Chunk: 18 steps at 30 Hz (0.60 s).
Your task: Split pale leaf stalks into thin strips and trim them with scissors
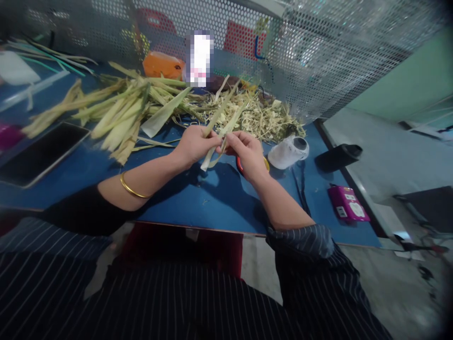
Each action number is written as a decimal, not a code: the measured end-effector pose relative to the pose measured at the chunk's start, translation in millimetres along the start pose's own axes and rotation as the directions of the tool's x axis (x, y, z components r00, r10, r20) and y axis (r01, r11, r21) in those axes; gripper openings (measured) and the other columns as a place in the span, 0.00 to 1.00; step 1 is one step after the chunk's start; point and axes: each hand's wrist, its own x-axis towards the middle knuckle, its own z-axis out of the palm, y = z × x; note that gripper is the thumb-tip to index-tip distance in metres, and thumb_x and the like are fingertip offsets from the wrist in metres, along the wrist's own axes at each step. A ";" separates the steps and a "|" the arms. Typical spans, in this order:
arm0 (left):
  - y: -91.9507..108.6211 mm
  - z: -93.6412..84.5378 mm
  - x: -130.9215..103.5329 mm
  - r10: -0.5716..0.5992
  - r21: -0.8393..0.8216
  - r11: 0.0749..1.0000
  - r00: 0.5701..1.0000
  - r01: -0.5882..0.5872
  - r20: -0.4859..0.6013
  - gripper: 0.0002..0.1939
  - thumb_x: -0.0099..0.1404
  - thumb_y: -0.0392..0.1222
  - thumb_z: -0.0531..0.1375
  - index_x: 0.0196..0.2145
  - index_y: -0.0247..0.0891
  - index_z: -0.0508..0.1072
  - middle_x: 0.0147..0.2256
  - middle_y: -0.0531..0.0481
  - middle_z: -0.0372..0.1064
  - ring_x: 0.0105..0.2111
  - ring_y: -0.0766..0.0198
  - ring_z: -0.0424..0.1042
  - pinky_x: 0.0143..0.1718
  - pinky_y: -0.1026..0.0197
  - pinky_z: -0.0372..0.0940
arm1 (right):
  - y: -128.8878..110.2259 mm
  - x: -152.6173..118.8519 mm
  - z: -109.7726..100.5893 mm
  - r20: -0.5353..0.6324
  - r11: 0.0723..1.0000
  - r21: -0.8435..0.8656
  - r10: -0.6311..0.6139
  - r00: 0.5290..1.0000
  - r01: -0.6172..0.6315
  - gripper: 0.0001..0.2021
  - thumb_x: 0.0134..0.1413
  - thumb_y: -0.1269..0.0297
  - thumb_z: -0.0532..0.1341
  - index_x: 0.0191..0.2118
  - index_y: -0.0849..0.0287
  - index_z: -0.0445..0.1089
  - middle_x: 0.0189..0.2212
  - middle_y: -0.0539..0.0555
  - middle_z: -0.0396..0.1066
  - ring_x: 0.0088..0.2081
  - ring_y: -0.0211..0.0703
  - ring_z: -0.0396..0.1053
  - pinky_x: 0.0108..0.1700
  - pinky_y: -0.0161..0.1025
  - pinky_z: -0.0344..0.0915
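Blue tabletop (208, 203) spreads beneath everything, backed by a perforated grey metal screen (230, 12). Toward the left lies a loose bundle of pale green and tan husk leaves (120, 111); to its right, a heap of shredded husk (264, 115) sits against the screen. Near the left edge a dark-screened tablet (42, 153) lies flat.

Over the table's middle, in front of the shreds, the left hand (198, 144) and right hand (246, 151) nearly meet, thumbs close together, both pinching narrow husk strips (230, 123). The strips run up toward the heap, their pale lower ends hanging just below the fingers.

Smaller things surround them: a magenta packet (348, 203) and a black cylinder (338, 157) at the right edge, a white-wrapped spool (285, 153) beside the right hand, and an orange bag (163, 64) behind the leaves. Partly hidden beneath the right hand is a red and yellow rim (239, 165); whether they touch, I cannot tell. Smallest is the gold bangle (132, 186) around the left forearm.
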 end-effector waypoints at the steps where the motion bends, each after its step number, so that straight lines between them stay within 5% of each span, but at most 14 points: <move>1: 0.5 0.4 -1.1 0.033 0.064 0.997 0.999 -0.033 0.010 0.10 0.54 0.39 0.59 0.19 0.35 0.76 0.17 0.53 0.65 0.19 0.70 0.59 0.21 0.65 0.52 | 1.8 1.1 -0.4 -0.049 1.000 -0.008 -0.007 0.999 0.007 0.17 0.47 0.48 0.67 0.27 0.57 0.67 0.22 0.47 0.66 0.25 0.35 0.67 0.32 0.36 0.66; 4: 2.0 1.5 -2.7 0.062 0.178 0.982 0.997 -0.071 0.053 0.10 0.54 0.40 0.60 0.19 0.35 0.77 0.17 0.53 0.65 0.19 0.70 0.59 0.21 0.65 0.51 | 5.5 4.5 -4.5 -0.171 0.999 -0.038 -0.025 0.985 0.019 0.16 0.47 0.52 0.67 0.23 0.57 0.64 0.19 0.45 0.62 0.23 0.33 0.64 0.29 0.34 0.64; 7: 2.3 3.1 -2.6 0.002 0.097 0.995 0.995 -0.011 0.100 0.11 0.55 0.42 0.61 0.21 0.34 0.76 0.16 0.53 0.63 0.17 0.72 0.55 0.20 0.65 0.48 | 7.1 6.2 -8.3 -0.201 0.997 -0.066 -0.062 0.978 0.050 0.15 0.51 0.56 0.64 0.22 0.57 0.63 0.18 0.44 0.60 0.22 0.31 0.60 0.28 0.33 0.62; 13: 2.7 3.2 -2.8 -0.100 -0.241 0.956 0.960 0.165 0.262 0.17 0.60 0.49 0.61 0.21 0.34 0.70 0.19 0.51 0.65 0.15 0.76 0.47 0.18 0.65 0.44 | 1.6 2.0 -4.7 0.044 0.984 -0.168 -0.043 0.998 0.050 0.11 0.53 0.59 0.62 0.24 0.57 0.65 0.18 0.46 0.63 0.24 0.34 0.62 0.30 0.35 0.64; 18: 10.5 -0.6 -4.6 -0.127 -0.283 0.938 0.959 0.199 0.254 0.16 0.61 0.45 0.60 0.20 0.35 0.67 0.17 0.55 0.59 0.14 0.76 0.48 0.19 0.65 0.43 | -8.0 0.6 -6.3 0.205 0.985 0.117 0.097 0.974 -0.123 0.06 0.50 0.63 0.60 0.26 0.58 0.66 0.20 0.48 0.66 0.24 0.35 0.63 0.30 0.35 0.65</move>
